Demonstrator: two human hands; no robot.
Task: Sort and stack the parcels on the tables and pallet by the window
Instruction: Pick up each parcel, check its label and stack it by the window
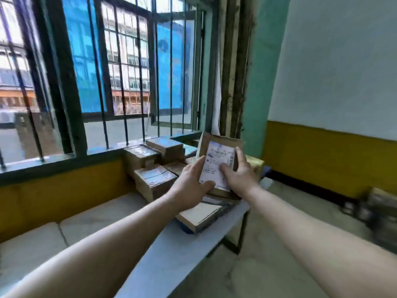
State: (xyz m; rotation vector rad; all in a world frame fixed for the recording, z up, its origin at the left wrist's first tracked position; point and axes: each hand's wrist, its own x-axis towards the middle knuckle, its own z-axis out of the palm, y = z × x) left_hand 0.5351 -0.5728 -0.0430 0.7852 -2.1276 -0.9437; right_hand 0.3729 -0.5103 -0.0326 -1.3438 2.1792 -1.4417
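Parcel sorting room, storeroom type. Taped cardboard parcels (153,179) stacked on plain folding table (171,244) under barred window (120,72); printed shipping label (218,166) on one. Bare concrete floor (268,244), yellow-banded painted walls (333,164).

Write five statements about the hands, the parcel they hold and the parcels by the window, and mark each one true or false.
1. Both hands hold the labelled parcel. True: the left hand grips its left edge and the right hand its right edge.
2. The held parcel lies flat on the table. False: it is lifted and tilted, label towards the camera.
3. Brown parcels are stacked by the window. True.
4. The held parcel bears no label. False: a white printed label covers much of its face.
5. The window has no bars. False: dark vertical bars run across it.
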